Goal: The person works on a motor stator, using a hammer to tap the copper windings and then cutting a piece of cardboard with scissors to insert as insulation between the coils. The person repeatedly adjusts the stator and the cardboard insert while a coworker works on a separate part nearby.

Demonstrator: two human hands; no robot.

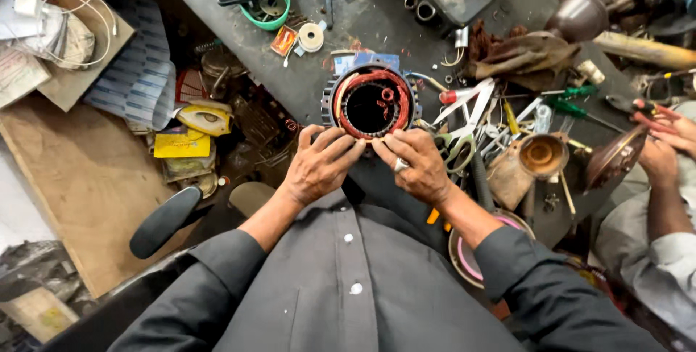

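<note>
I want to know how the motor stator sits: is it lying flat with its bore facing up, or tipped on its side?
Flat, bore up: the stator shows its round dark opening ringed by copper windings, both hands at its near rim.

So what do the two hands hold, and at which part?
Both the left hand and right hand grip the motor stator at its near rim, fingertips on the copper winding.

The near rim of the motor stator (371,102), at six o'clock, is hidden behind the fingertips of the left hand (319,163) and right hand (417,166). At three o'clock a co-worker's hands (663,142) are cut off by the edge; what they hold is unclear.
</note>
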